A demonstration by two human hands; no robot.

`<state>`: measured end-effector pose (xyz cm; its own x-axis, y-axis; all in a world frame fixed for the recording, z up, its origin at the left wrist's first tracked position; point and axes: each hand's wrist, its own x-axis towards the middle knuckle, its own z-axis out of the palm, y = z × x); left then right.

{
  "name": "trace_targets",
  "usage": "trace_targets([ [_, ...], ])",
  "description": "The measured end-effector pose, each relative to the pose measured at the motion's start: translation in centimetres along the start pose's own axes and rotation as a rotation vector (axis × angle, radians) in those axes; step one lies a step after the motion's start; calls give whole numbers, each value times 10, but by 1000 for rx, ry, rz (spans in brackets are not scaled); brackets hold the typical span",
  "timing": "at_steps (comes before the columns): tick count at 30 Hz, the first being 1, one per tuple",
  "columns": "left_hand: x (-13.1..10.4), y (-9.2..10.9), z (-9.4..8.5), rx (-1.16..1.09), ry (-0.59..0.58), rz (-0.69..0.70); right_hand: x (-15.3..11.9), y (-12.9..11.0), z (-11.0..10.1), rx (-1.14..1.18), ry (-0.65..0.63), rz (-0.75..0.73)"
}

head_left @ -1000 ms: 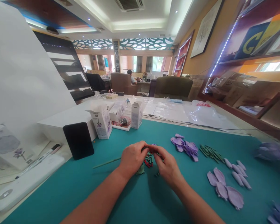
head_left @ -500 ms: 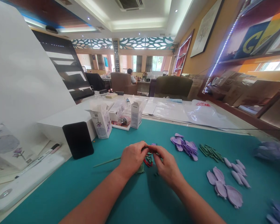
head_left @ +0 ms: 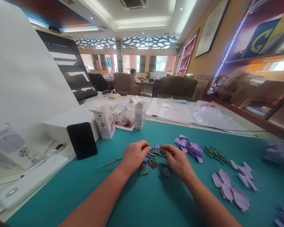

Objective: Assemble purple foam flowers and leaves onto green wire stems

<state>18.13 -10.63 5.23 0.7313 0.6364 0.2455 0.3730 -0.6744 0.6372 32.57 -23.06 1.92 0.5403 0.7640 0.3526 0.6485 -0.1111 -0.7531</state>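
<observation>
Teal mat (head_left: pixel 137 201) (office room): two cartons (head_left: pixel 105 123); left hand (head_left: pixel 133 155), right hand (head_left: pixel 178 160) pinching small flower parts (head_left: pixel 153 154); petals (head_left: pixel 190 148) right.

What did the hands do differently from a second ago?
The left hand and right hand have drawn apart, uncovering the little pile of purple, green and red pieces that they had been pinching together. A round purple piece now shows on the teal mat. The fingertips still touch the pile. The heap of purple petals, the green sticks and the black phone stayed put.
</observation>
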Motion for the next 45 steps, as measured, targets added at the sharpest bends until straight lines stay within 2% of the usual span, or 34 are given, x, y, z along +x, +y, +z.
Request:
trace_targets([
  [8, 1, -2, 0, -38, 0, -8, -7, 2, 15, -398, -179, -230],
  [14, 2, -3, -2, -117, -13, -2, -15, -7, 25, -575, -292, -271],
  [28, 0, 2, -5, -113, -30, 31, -17, -13, 22, -640, -362, -213],
  [36, 1, 0, -4, -117, -25, 20, -12, -4, 18, -701, -276, -184],
  [45, 0, 0, -3, -114, -21, 27, -15, -6, 23, -652, -319, -229],
])
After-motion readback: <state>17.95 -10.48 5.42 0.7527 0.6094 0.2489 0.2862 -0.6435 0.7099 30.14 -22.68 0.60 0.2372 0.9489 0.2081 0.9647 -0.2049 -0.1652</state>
